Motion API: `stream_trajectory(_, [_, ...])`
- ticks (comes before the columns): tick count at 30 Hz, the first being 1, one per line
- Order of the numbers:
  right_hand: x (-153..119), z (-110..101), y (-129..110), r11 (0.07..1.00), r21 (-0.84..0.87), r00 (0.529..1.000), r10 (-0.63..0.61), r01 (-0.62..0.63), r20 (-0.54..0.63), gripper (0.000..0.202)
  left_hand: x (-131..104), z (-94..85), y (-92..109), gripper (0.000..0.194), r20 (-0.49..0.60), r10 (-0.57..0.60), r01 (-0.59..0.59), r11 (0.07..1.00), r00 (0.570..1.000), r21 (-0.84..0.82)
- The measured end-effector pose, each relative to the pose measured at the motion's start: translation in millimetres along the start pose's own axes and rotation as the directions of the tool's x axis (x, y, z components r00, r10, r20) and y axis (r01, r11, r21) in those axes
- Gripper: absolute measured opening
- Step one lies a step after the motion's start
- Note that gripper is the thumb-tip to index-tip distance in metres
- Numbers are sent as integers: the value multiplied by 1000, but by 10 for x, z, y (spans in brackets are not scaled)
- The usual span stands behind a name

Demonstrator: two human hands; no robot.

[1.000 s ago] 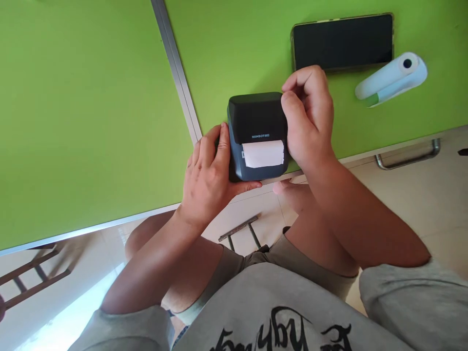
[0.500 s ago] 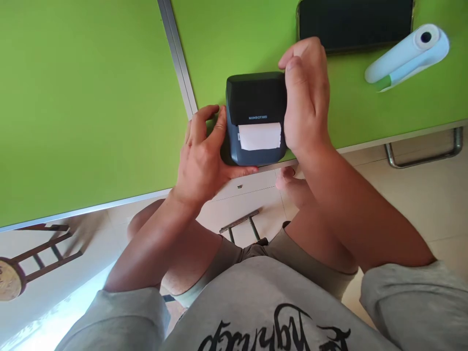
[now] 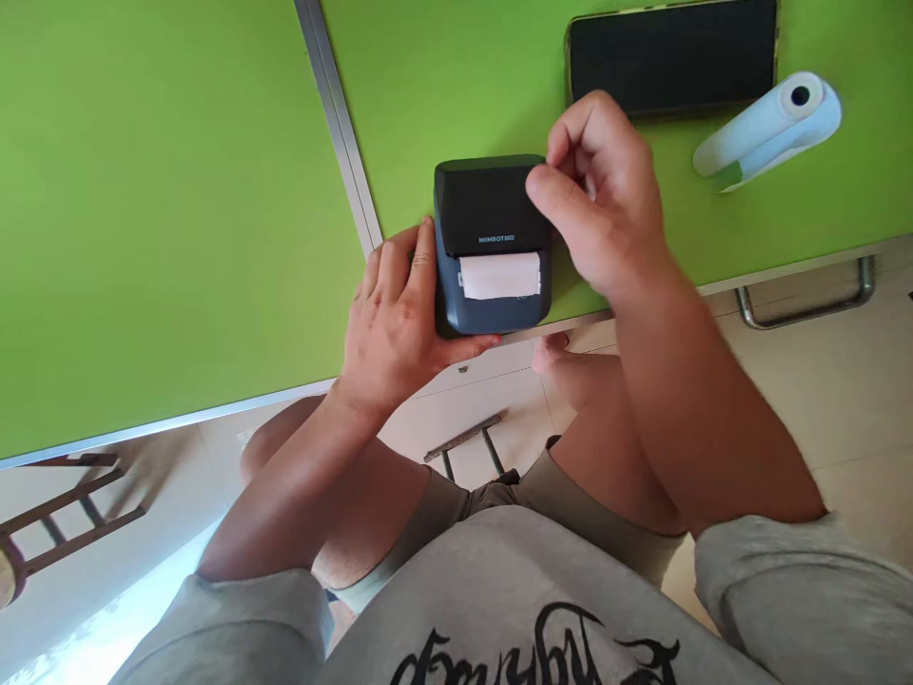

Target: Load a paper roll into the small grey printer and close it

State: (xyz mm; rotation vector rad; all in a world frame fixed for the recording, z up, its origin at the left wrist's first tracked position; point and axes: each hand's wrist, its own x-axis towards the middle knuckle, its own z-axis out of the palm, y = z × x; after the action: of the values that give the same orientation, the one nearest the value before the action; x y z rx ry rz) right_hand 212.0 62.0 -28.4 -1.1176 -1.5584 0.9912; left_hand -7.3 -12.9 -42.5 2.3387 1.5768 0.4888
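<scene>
A small dark printer (image 3: pixel 492 205) marked NIIMBOT lies near the front edge of the green table (image 3: pixel 178 209). White paper (image 3: pixel 500 275) sticks out of its slot. My left hand (image 3: pixel 392 314) is around the printer's left side, its thumb along the front edge and its fingers against the side. At the printer's top right corner is my right hand (image 3: pixel 606 200), its fingers curled and its thumb tip over the black lid. Whether anything is pinched between those fingers is hidden.
A black phone (image 3: pixel 674 57) lies behind my right hand, with a white paper roll (image 3: pixel 763 128) to its right. A metal strip (image 3: pixel 339 124) crosses the table left of the printer. Below the edge are a stool (image 3: pixel 71 523) and a metal bar (image 3: pixel 806 309).
My right hand has turned and moved from along the printer's right side to its top right corner, fingers more curled. The view has shifted slightly. My left hand remains at the printer's left side.
</scene>
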Motion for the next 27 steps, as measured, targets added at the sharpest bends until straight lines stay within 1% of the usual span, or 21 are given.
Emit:
stream_trajectory(1, [31,-76,-26,998,23,992,63,-66,106,37,2,1,0,118,-2,-2,2,1000,1000,6])
stream_trajectory(2, [63,-151,-51,990,37,970,129,-139,205,37,3,1,1,119,-5,-3,3,1000,1000,11])
stream_trajectory(3, [94,-219,-73,979,36,941,185,-203,284,37,5,0,1,119,-8,-3,3,1000,1000,15])
stream_trajectory(4, [121,-279,-92,968,19,914,230,-251,335,39,6,-1,2,119,-8,-2,2,1000,1000,17])
stream_trajectory(5, [143,-327,-108,959,-14,889,266,-282,372,43,6,-3,2,119,-6,0,0,1000,1000,20])
stream_trajectory(7, [168,-389,-138,949,-89,850,310,-301,427,53,7,-4,-2,119,-3,5,-5,999,1000,33])
stream_trajectory(9, [173,-413,-181,952,-137,839,305,-272,452,55,7,-1,-8,119,-6,16,-16,998,1000,54])
stream_trajectory(12, [173,-401,-297,961,-196,860,263,-194,438,47,7,6,-16,118,-17,34,-33,997,999,76])
stream_trajectory(14, [175,-367,-399,975,-179,903,190,-129,386,37,7,8,-18,119,-24,41,-40,996,999,74])
stream_trajectory(16, [175,-319,-500,990,-140,962,69,-33,263,26,6,9,-18,121,-26,41,-39,997,999,67])
stream_trajectory(17, [174,-293,-543,991,-136,982,13,13,190,23,5,9,-19,122,-23,36,-35,997,999,64])
stream_trajectory(18, [172,-269,-578,989,-142,991,-31,50,133,22,4,9,-20,122,-19,30,-29,998,999,61])
stream_trajectory(19, [171,-248,-606,986,-152,993,-59,74,104,23,3,8,-22,123,-15,25,-24,998,1000,59])
stream_trajectory(21, [176,-214,-632,979,-179,991,-84,102,108,23,2,6,-26,123,-10,20,-19,998,1000,56])
stream_trajectory(24, [204,-163,-611,960,-246,980,-90,132,177,16,0,2,-27,121,-18,28,-27,998,999,57])
stream_trajectory(26, [229,-106,-578,916,-378,975,-59,138,213,11,-1,0,-26,122,-20,37,-35,998,999,59])
stream_trajectory(27, [239,-72,-564,871,-472,975,-30,134,222,10,-1,0,-26,122,-19,38,-37,998,999,59])
